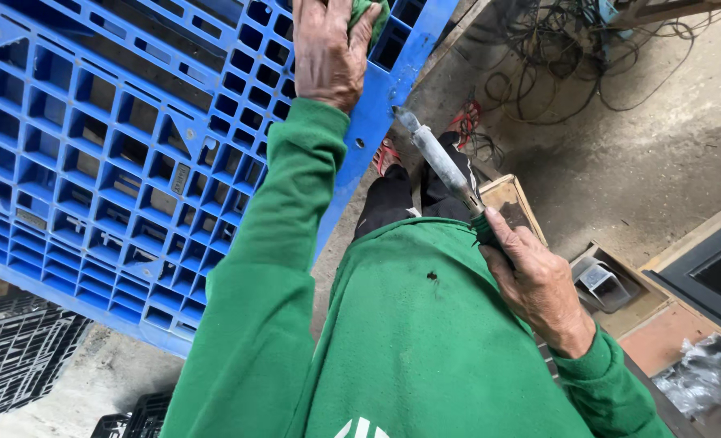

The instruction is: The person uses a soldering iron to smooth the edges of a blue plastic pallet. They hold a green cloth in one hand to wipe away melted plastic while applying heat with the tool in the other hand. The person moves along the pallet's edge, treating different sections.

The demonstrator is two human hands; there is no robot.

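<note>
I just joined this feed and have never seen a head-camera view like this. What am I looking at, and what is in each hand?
One picture, from a camera on the person's head, looking down their green top. No machine: two bare hands. The left hand presses a green cloth against a blue plastic pallet that stands tilted on edge. The right hand grips a grey rod-shaped tool, tip pointing at the pallet's edge. On the concrete floor: tangled cables, black crates, a shallow wooden box.

The pallet [117,146] stands left, cables [563,49] far right, a tray [611,284] right of the person.
</note>
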